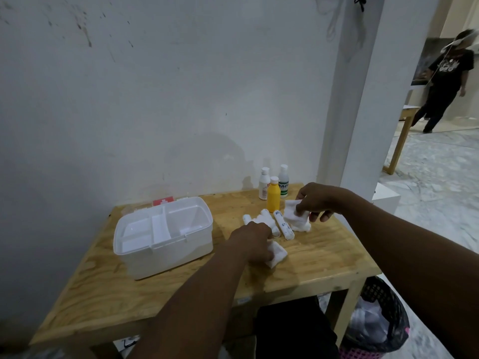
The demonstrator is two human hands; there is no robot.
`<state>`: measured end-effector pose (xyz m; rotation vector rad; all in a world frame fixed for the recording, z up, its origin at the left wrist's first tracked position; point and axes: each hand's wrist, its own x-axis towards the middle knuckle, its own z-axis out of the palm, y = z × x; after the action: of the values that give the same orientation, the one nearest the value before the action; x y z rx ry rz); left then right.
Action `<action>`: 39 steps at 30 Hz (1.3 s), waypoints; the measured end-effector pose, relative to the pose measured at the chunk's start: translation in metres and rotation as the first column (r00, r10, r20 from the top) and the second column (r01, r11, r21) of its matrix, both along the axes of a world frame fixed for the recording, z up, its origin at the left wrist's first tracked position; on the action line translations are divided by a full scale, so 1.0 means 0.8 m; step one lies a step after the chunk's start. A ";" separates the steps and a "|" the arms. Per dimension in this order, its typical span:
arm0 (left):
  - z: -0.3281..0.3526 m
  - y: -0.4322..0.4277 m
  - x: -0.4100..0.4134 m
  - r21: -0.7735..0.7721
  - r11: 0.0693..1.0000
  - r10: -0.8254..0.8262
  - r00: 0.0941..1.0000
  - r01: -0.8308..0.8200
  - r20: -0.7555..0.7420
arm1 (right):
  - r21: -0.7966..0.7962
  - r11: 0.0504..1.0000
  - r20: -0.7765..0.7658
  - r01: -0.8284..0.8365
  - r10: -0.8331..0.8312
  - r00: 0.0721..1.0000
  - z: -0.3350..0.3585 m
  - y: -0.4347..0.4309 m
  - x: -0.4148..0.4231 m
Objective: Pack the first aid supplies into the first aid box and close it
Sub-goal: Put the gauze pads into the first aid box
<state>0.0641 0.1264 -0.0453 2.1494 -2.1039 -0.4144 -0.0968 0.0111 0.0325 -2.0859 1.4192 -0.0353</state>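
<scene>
A folded white gauze pad (278, 253) is gripped under the curled fingers of the left hand (255, 238) near the middle of the pale wooden table (311, 260). A second white gauze square (293, 212) is pinched by the right hand (317, 200) toward the far right corner. The open white plastic first aid box (166, 257) is set to the left of both hands, nearer the left one, so that pad is judged likeliest to go in first.
</scene>
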 end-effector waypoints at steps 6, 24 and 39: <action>0.005 -0.009 -0.002 0.195 0.981 0.031 0.998 -0.021 -0.052 | 0.032 0.999 -0.006 0.010 -0.010 1.000 -0.010 0.002 -0.005; 0.129 0.058 0.152 -0.159 0.912 0.251 0.821 -0.378 -0.513 | 0.148 0.988 0.565 -0.052 -0.041 0.824 0.045 0.023 0.090; 0.094 0.211 0.333 -0.111 0.589 0.527 0.484 -0.801 -0.699 | 0.078 0.855 0.462 -0.512 0.424 0.779 0.023 0.174 0.327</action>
<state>0.3302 0.2949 0.0300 1.9855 -0.7553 -0.4055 0.1651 0.1505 0.0511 -2.0419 0.5853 -0.1363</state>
